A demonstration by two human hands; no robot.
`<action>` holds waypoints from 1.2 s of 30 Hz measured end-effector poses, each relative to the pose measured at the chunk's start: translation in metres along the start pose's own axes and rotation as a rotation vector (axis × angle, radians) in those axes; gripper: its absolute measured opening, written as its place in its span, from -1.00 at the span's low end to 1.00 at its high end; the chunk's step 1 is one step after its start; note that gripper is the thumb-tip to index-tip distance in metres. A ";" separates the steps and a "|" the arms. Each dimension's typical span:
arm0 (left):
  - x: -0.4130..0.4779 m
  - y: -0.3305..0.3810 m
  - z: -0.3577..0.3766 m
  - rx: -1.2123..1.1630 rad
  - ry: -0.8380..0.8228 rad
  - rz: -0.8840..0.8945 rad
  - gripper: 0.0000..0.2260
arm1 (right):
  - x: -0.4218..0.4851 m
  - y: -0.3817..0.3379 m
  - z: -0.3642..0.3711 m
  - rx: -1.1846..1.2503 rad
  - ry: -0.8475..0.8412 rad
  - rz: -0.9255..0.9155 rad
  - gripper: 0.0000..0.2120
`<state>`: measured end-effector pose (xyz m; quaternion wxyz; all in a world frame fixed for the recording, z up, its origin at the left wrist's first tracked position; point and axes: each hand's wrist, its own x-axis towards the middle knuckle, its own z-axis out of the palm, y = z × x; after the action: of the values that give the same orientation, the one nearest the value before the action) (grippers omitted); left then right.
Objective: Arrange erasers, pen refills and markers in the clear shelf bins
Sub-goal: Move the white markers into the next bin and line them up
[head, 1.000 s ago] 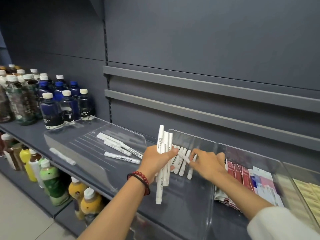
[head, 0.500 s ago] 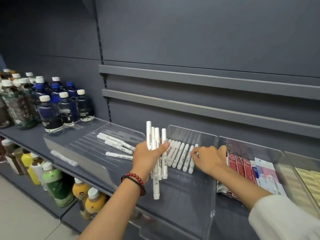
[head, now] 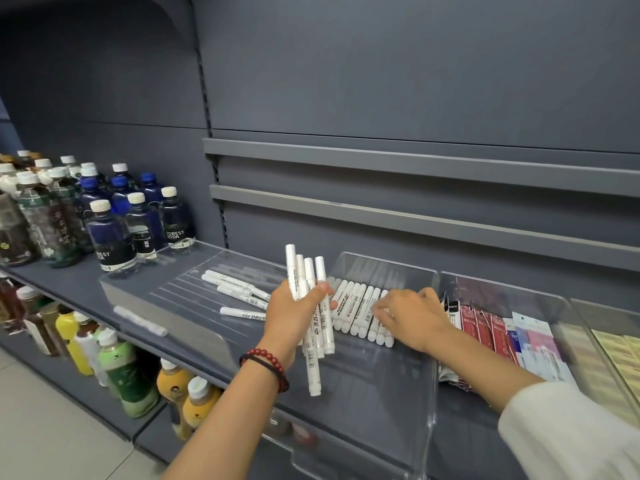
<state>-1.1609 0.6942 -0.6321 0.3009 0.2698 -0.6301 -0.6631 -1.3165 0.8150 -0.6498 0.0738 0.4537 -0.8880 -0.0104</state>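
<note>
the left hand (head: 294,320) grips a loose fan of white markers (head: 309,277), about four, tilted toward 11 o'clock over the middle clear bin (head: 374,382). at its 3 o'clock a tidy row of markers (head: 353,303) lies on the bin floor. the right hand (head: 412,317) rests bent fingertips on the row's right end and grips nothing that can be seen.

the fan looks uneven, with one marker hanging low toward 6 o'clock. it could slip free and roll forward if the bin floor slopes, as it seems to. a nudge from either hand could skew the row.

"forest soda" reads on the dark bottles (head: 175,220) at 9 o'clock. the print on the marker barrels, and on the packets (head: 485,327) at 3 o'clock, is too small to read.
</note>
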 end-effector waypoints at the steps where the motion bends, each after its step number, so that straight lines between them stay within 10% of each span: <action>1: -0.001 0.001 -0.001 -0.002 -0.009 0.006 -0.82 | -0.003 -0.003 -0.002 0.132 0.094 0.024 -0.70; 6: 0.000 0.002 -0.003 -0.033 -0.026 0.024 -0.87 | -0.027 -0.032 -0.024 1.036 0.088 -0.020 -0.88; 13: 0.000 0.001 -0.008 0.032 -0.035 0.020 -0.85 | -0.029 -0.062 -0.024 1.245 0.022 -0.053 -0.81; 36: -0.001 0.004 0.005 -0.054 -0.009 0.059 -0.83 | 0.011 0.022 0.003 -0.016 -0.085 0.196 -0.78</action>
<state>-1.1635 0.6976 -0.6276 0.3246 0.2397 -0.6211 -0.6719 -1.3412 0.8186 -0.6492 0.0402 0.3632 -0.9304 -0.0296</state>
